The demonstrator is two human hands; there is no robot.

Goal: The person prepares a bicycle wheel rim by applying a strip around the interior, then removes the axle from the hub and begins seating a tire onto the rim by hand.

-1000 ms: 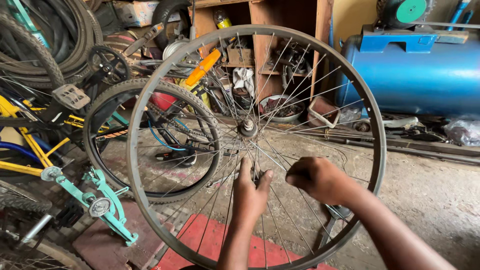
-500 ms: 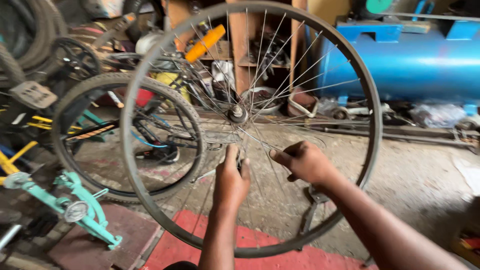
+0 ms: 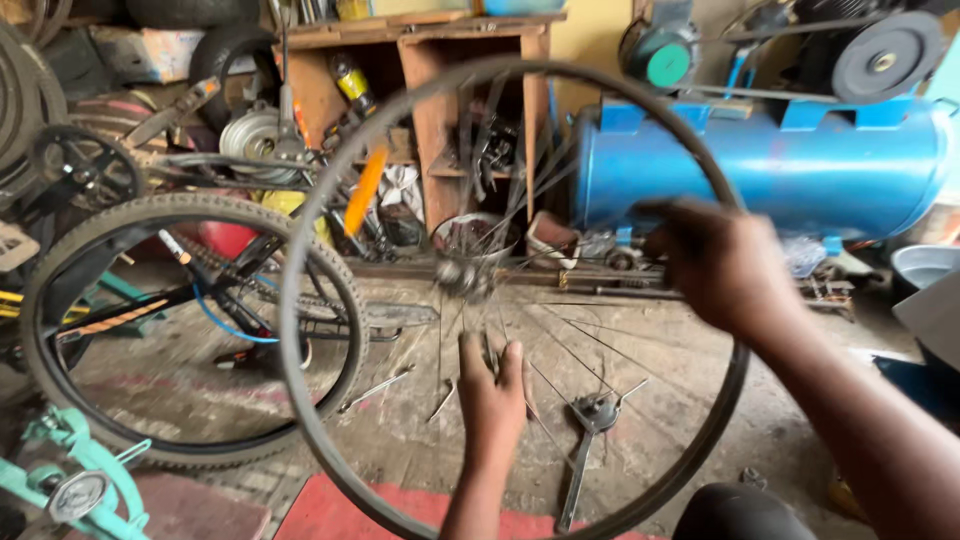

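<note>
- Head view showed, far left, a teal frame [image 3: 75, 470] and a tyred wheel [image 3: 195, 330] standing on the floor
- Next right stood a bare rim [image 3: 300, 400], upright, its hub [image 3: 462, 272] blurred, spokes fanning out
- Left hand [image 3: 492, 385] reached up inside the rim, fingers together and straight, lying against the lower spokes [image 3: 470, 335] just below the hub
- A spanner [image 3: 588, 440] lay on the floor behind the rim
- Right hand [image 3: 725, 265] was at the rim's upper right edge, blurred; whether it gripped the rim I cannot tell
- A blue tank [image 3: 770, 165] stood behind
- Judgement: truing goes best with the rim held steady and plumb, spokes felt one by one for even tension
</note>
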